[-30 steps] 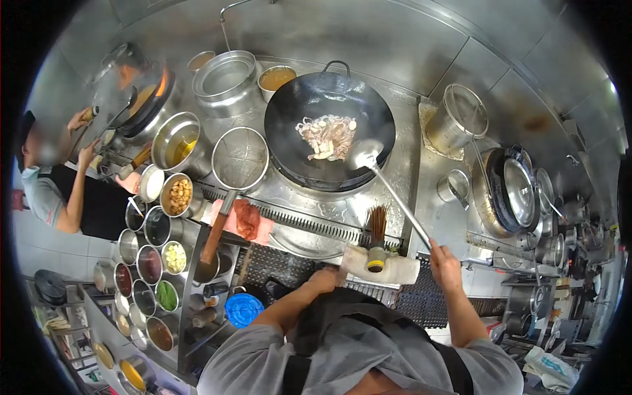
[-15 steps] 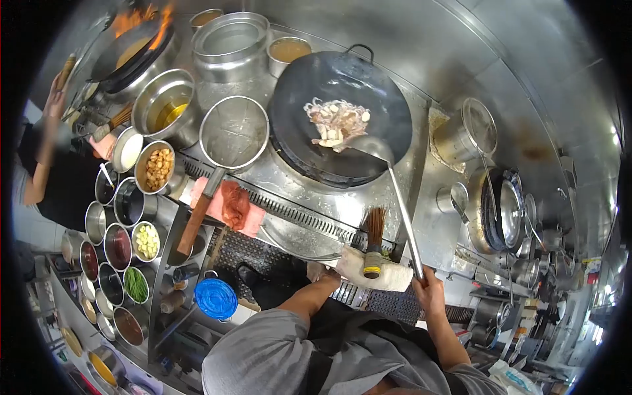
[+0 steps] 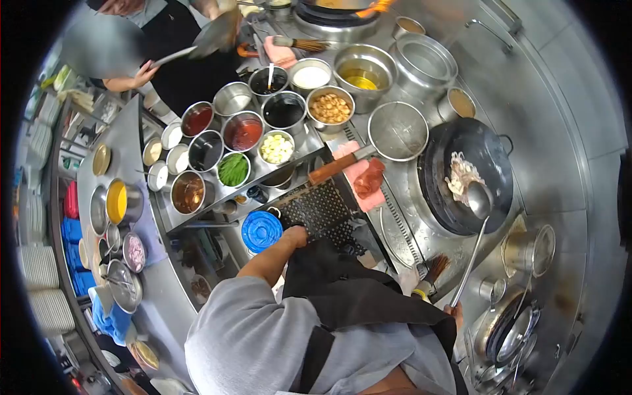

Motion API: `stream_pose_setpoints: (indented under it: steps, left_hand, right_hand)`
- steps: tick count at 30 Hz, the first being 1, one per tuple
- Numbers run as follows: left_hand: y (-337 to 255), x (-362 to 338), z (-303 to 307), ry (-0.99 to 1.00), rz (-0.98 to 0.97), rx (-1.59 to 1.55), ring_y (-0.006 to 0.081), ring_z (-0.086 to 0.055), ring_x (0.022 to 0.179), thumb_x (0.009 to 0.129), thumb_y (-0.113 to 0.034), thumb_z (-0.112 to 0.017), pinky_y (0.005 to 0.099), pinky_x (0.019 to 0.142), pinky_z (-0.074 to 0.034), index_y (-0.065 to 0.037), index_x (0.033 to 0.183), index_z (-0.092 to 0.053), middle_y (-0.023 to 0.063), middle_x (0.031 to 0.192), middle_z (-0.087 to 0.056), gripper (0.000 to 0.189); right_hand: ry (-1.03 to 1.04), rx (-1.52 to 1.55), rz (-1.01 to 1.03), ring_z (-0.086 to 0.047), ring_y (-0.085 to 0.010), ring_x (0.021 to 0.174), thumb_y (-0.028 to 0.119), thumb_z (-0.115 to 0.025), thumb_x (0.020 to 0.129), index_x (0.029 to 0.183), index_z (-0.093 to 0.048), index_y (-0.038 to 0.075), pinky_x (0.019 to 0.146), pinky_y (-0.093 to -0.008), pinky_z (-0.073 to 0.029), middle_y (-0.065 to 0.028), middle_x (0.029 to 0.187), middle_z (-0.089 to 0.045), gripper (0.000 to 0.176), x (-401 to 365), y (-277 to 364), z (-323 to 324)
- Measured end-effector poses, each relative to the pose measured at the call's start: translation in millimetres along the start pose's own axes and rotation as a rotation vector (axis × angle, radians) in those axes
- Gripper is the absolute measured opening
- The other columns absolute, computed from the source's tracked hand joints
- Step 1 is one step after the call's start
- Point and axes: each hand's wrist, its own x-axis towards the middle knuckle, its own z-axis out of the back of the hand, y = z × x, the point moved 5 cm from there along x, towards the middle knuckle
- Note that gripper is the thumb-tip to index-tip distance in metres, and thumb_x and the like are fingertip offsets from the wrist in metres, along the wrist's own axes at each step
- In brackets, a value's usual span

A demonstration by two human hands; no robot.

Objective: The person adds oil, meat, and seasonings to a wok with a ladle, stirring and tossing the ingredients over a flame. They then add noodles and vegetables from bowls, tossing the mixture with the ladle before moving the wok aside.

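Observation:
My right hand (image 3: 455, 313) is closed around the long handle of a ladle (image 3: 479, 199). The ladle's bowl rests in the black wok (image 3: 440, 158), against pale, stringy food pieces (image 3: 463, 176). My left hand (image 3: 296, 236) is low, just right of a container with a bright blue lid (image 3: 261, 230), above the dark perforated floor mat. Its fingers point away and are hard to make out. A bamboo brush (image 3: 432, 273) lies near my right hand at the counter's front edge.
A round strainer (image 3: 397, 130) with a wooden handle lies left of the wok. Beside it are a pink cloth (image 3: 364, 179) and metal bowls of sauces and ingredients. At top left a co-worker (image 3: 172, 49) holds a long-handled pan. Flames show at the top.
The view has swung left, showing more bowls and shelving. My left hand has moved from the counter's front edge to beside the blue lid. My right hand keeps the ladle in the wok.

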Motion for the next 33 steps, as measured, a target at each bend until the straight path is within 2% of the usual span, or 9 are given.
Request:
stream_pose_setpoints:
  steps: [7, 14, 16, 19, 22, 25, 30, 32, 33]
  left_hand:
    - [122, -34, -87, 0.073, 0.259, -0.067, 0.0308, -0.057, 0.105, 0.071, -0.017, -0.057, 0.0383, 0.088, -0.046, -0.004, 0.101, -0.066, 0.0192, 0.111, -0.060, 0.034]
    - [139, -52, -88, 0.026, 0.299, -0.212, 0.0317, -0.055, 0.109, 0.071, -0.023, -0.055, 0.0367, 0.092, -0.044, -0.002, 0.104, -0.064, 0.0201, 0.116, -0.057, 0.041]
    - [137, -57, -71, -0.092, 0.269, -0.323, 0.0328, -0.054, 0.110, 0.070, -0.023, -0.053, 0.0370, 0.095, -0.042, -0.002, 0.110, -0.061, 0.0203, 0.118, -0.056, 0.046]
    - [135, -68, -51, -0.153, 0.321, -0.443, 0.0325, -0.053, 0.112, 0.071, -0.023, -0.052, 0.0367, 0.096, -0.041, -0.003, 0.116, -0.058, 0.0198, 0.119, -0.056, 0.050]
    - [149, -69, -60, -0.139, 0.323, -0.468, 0.0321, -0.052, 0.112, 0.072, -0.023, -0.050, 0.0369, 0.097, -0.040, -0.003, 0.117, -0.057, 0.0197, 0.118, -0.056, 0.050]
    - [161, -81, -74, -0.124, 0.349, -0.490, 0.0329, -0.053, 0.111, 0.072, -0.024, -0.050, 0.0373, 0.095, -0.041, -0.001, 0.114, -0.059, 0.0212, 0.117, -0.056, 0.048]
    - [193, -83, -123, 0.031, 0.400, -0.441, 0.0342, -0.053, 0.109, 0.072, -0.025, -0.049, 0.0377, 0.094, -0.042, 0.001, 0.105, -0.062, 0.0235, 0.115, -0.056, 0.044]
    - [208, -75, -148, 0.107, 0.396, -0.345, 0.0292, -0.064, 0.089, 0.075, -0.024, -0.052, 0.0357, 0.071, -0.054, 0.000, 0.106, -0.061, 0.0183, 0.109, -0.061, 0.041]
    - [217, -67, -159, 0.108, 0.390, -0.342, 0.0292, -0.064, 0.089, 0.075, -0.024, -0.052, 0.0357, 0.071, -0.054, 0.000, 0.106, -0.061, 0.0183, 0.109, -0.061, 0.041]
  right_hand:
    - [0.282, 0.535, -0.058, -0.046, -0.0099, 0.040, 0.004, -0.056, 0.082, 0.098, -0.049, 0.000, 0.034, -0.0232, -0.036, -0.0022, 0.058, -0.049, 0.018, 6, 145, -87]
    - [0.850, 0.367, 0.190, -0.046, -0.0099, 0.041, 0.003, -0.058, 0.080, 0.115, -0.049, -0.004, 0.036, -0.0235, -0.038, -0.0020, 0.059, -0.050, 0.037, 35, 231, -206]
    - [0.892, 0.274, 0.300, -0.048, -0.0073, 0.044, 0.002, -0.057, 0.080, 0.129, -0.047, 0.005, 0.041, -0.0227, -0.039, -0.0005, 0.064, -0.053, 0.051, 37, 257, -247]
    - [0.883, -0.007, 0.374, -0.059, -0.0186, 0.055, 0.004, -0.056, 0.078, 0.128, -0.047, 0.005, 0.052, -0.0290, -0.047, -0.0103, 0.073, -0.062, 0.051, 41, 283, -297]
    - [0.794, -0.285, 0.683, -0.058, -0.0401, 0.091, 0.012, -0.054, 0.074, 0.126, -0.046, 0.000, 0.081, -0.0398, -0.045, -0.0283, 0.093, -0.059, 0.054, 41, 296, -339]
    - [0.708, -0.300, 0.864, -0.060, -0.0378, 0.087, 0.010, -0.054, 0.073, 0.125, -0.045, -0.003, 0.077, -0.0404, -0.046, -0.0270, 0.090, -0.060, 0.055, 40, 288, -359]
    - [0.759, -0.331, 0.773, -0.061, -0.0370, 0.079, 0.009, -0.053, 0.072, 0.126, -0.044, -0.004, 0.071, -0.0403, -0.047, -0.0262, 0.080, -0.058, 0.056, 35, 288, -362]
    - [0.773, -0.332, 0.748, -0.062, -0.0363, 0.075, 0.009, -0.052, 0.072, 0.127, -0.044, -0.004, 0.069, -0.0399, -0.047, -0.0257, 0.077, -0.058, 0.057, 36, 286, -363]
    - [0.763, -0.316, 0.766, -0.061, -0.0355, 0.072, 0.008, -0.052, 0.072, 0.127, -0.044, -0.004, 0.067, -0.0393, -0.047, -0.0251, 0.074, -0.057, 0.057, 36, 283, -365]
